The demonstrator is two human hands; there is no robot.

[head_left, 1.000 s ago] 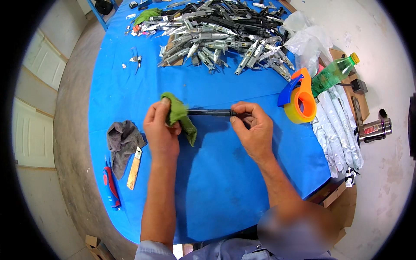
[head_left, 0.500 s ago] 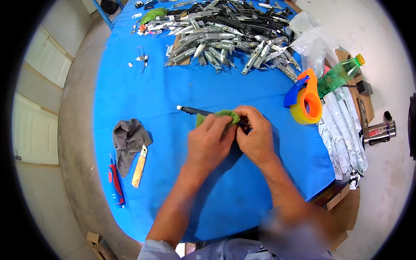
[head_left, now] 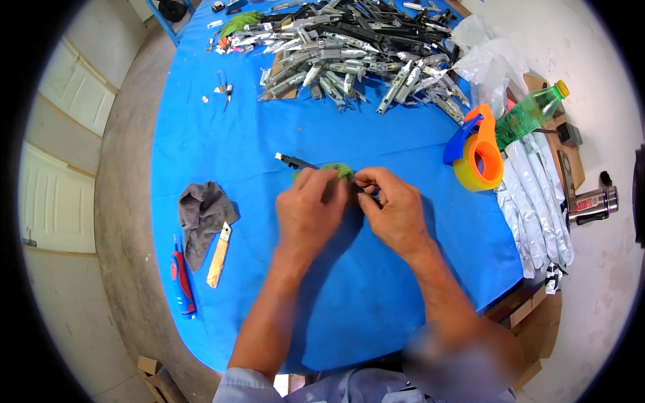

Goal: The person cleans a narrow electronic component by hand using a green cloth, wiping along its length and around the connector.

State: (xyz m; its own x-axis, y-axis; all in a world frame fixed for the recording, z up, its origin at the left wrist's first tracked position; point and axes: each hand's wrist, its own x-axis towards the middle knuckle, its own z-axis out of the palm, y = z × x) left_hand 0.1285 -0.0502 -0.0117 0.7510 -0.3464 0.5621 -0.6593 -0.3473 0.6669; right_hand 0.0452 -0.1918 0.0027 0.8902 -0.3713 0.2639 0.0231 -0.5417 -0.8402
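Observation:
Over the middle of the blue table, my left hand [head_left: 308, 211] is closed round a green cloth [head_left: 338, 169] and a slim black stick-like part [head_left: 295, 161] with a pale tip. That tip sticks out past the fingers toward the far left; most of the part is covered by cloth and hand. My right hand [head_left: 398, 209], fingers curled in a pinch, is at the part's other end, where the thumb and forefinger hide the contact. Beyond both hands lies a big heap of grey and black slim parts [head_left: 349, 54] of similar shape.
On the left lie a grey rag [head_left: 205, 208], a yellowish-handled cutter [head_left: 218, 258] and a red-and-blue screwdriver-like tool [head_left: 180, 282]. At right are an orange tape dispenser [head_left: 489, 151], a green bottle [head_left: 531, 115], silvery bags [head_left: 527, 201] and a steel flask [head_left: 594, 203]. Small pieces [head_left: 225, 91] lie far left.
Both hands have shifted slightly left, the left one more, so a gap shows between them. Less of the green cloth is visible above the left fingers.

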